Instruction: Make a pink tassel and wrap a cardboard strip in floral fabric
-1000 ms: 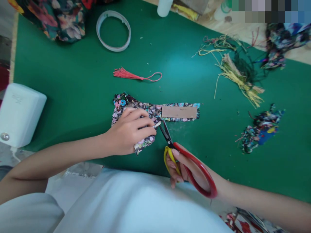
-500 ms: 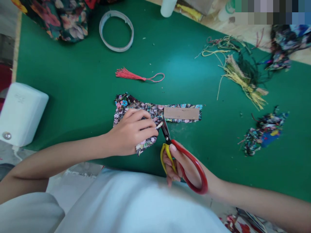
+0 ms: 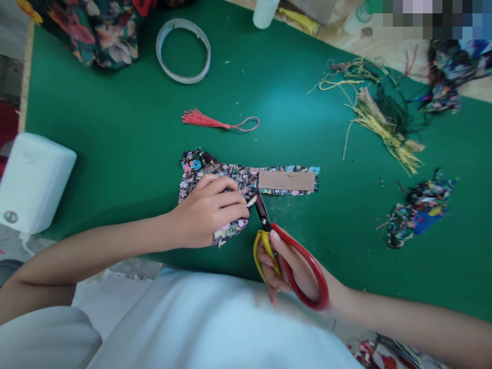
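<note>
Snipping beside the tan strip (image 3: 286,181), seemingly; left hand (image 3: 213,212) is pressing floral fabric (image 3: 246,177) on the green table (image 3: 115,128), can't tell if it's pinching; right hand (image 3: 294,258) is gripping the scissors (image 3: 264,222); tiny bites are probably working best.

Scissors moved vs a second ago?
Yes. Judged against the red tassel, the scissors have shifted slightly left and up in the picture.
</note>
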The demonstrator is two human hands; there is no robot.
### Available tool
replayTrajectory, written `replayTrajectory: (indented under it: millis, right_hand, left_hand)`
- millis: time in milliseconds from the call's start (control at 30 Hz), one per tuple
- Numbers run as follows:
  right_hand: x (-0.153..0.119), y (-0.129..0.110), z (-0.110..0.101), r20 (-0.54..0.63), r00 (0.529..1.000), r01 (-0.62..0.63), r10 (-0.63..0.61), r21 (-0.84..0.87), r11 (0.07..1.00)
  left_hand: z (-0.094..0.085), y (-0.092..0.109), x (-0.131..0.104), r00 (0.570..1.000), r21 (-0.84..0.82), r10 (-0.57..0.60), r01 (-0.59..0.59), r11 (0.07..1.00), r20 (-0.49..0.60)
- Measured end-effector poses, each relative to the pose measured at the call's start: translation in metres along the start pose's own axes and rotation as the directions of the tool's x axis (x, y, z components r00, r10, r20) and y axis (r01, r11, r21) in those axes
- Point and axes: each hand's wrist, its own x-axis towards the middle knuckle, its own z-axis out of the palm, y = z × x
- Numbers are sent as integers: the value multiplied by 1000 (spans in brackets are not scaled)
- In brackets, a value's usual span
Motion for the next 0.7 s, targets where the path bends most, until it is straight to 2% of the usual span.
replayTrajectory:
  millis: [500,700]
  right_hand:
    - [2,2,0,8,1000,14,-14,13,1000]
    - [4,-1,2,-30,999,16,-16,13,1000]
  left_hand:
    - [0,-1,-1,1000,-29,-10,10,1000,1]
    - [0,-1,0,1000,-33,-10,11,999,6]
